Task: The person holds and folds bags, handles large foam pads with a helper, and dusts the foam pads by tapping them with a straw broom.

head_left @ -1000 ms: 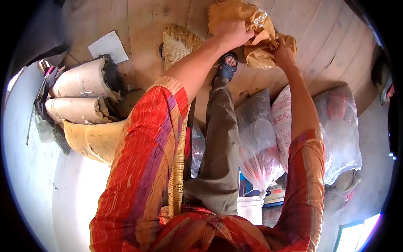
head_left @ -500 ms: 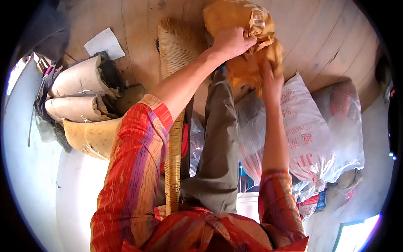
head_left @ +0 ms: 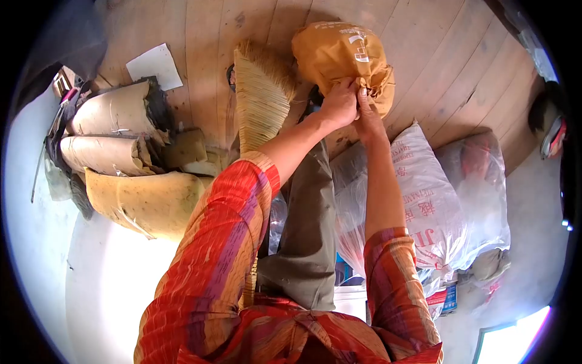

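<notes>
A full orange-brown bag (head_left: 339, 51) with white print rests on the wooden floor, ahead of my feet. Both hands meet at its gathered neck. My left hand (head_left: 341, 104) is closed on the bunched material. Against it, my right hand (head_left: 368, 115) pinches the same gathers, thumb pointing up. Folds of the bag spill out to the right of my fingers; the exact grip between the fingertips is hidden. A straw broom (head_left: 260, 97) stands bristles outward beside my leg, partly covered by my left forearm.
Rolled sheets of worn material (head_left: 109, 112) and a yellowish foam piece (head_left: 145, 200) lie at left, near a white paper (head_left: 154, 65) on the floorboards (head_left: 206, 54). Full white sacks (head_left: 424, 200) in clear plastic stand at right. A shoe (head_left: 553, 136) is at far right.
My hands have come together at the bag's neck and drawn toward me. The loose top, spread out before, is now bunched. The broom head appears more fully.
</notes>
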{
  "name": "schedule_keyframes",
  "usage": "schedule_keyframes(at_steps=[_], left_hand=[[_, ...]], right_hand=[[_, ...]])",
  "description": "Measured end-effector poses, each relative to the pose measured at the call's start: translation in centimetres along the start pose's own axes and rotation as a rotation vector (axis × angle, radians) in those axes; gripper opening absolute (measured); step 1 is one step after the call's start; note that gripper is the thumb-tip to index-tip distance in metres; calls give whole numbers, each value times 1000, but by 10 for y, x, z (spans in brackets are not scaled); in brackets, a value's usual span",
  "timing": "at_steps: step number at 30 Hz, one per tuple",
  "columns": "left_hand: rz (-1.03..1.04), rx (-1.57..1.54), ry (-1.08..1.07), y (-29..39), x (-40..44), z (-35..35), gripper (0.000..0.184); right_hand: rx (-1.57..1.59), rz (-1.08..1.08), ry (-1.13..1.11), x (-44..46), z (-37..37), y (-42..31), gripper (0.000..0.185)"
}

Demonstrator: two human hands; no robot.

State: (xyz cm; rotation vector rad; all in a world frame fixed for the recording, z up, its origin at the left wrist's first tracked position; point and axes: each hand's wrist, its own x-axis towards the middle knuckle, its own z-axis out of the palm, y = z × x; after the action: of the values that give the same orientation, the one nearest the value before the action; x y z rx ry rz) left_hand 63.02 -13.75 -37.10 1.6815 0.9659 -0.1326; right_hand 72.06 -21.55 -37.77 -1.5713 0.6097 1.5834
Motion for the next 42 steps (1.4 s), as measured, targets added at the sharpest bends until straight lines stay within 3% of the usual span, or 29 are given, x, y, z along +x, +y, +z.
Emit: schedule_keyframes(at_steps=[2,3,4,6,8,10,12,16,17,19,20,22,23,26,29,31,35,37,38,39,40,41,42], left_hand=[[19,-34,-61,-4,0,-7,43],[-6,10,-143,-8,-3,-7,43],[-29,58,-227,-11,-6,-9,43],[35,75,-204,-10,-15,-19,45],[149,172,-65,-3,-44,-32,49],[18,260,-9,15,-80,-73,53],[-87,328,80,0,-124,-99,54],[-532,314,-65,-4,-200,-155,68],[-517,326,-67,-16,-217,-156,68],[-780,-216,146,-47,-253,-143,66],[-773,-205,141,-30,-257,-149,66],[-1336,-1278,-173,14,-257,-161,56],[-1327,-1269,-184,18,-263,-164,56],[-1164,-1088,56,56,-270,-170,40],[-1082,-884,83,84,-272,-199,39],[-935,-698,-8,107,-248,-227,40],[-679,-191,-386,144,-177,-224,62],[-428,-316,-574,124,-142,-177,75],[-151,-187,-591,135,-122,-152,82],[-40,-197,-612,148,-106,-124,90],[-278,-223,-816,172,-84,-106,94],[-344,-330,-939,176,-69,-83,94],[-322,-417,-929,175,-60,-58,87]], right_hand=[[-89,57,-47,17,0,-2,64],[-136,30,19,23,8,-10,58],[-213,150,111,36,10,-15,49],[68,105,242,66,21,-10,22],[57,76,201,67,24,-23,20],[45,62,184,41,24,-28,18],[-93,-40,2,11,17,-35,20],[-246,-23,102,-17,1,-20,15],[-231,-33,105,-26,1,-14,15],[-100,-94,133,-54,4,1,10],[-87,-97,135,-66,-3,8,10],[-35,-67,125,-87,-19,19,7],[-26,-79,131,-102,-19,18,7],[63,-101,203,-156,-35,13,8],[79,-64,179,-199,-52,16,10],[135,-25,182,-228,-53,22,10],[257,-42,222,-259,-78,51,12],[379,-64,231,-271,-92,66,15],[381,-65,233,-276,-98,72,15],[433,-73,258,-278,-104,76,14],[485,-84,282,-279,-107,77,12],[492,-71,334,-282,-106,73,10],[480,-79,326,-280,-113,76,10]])
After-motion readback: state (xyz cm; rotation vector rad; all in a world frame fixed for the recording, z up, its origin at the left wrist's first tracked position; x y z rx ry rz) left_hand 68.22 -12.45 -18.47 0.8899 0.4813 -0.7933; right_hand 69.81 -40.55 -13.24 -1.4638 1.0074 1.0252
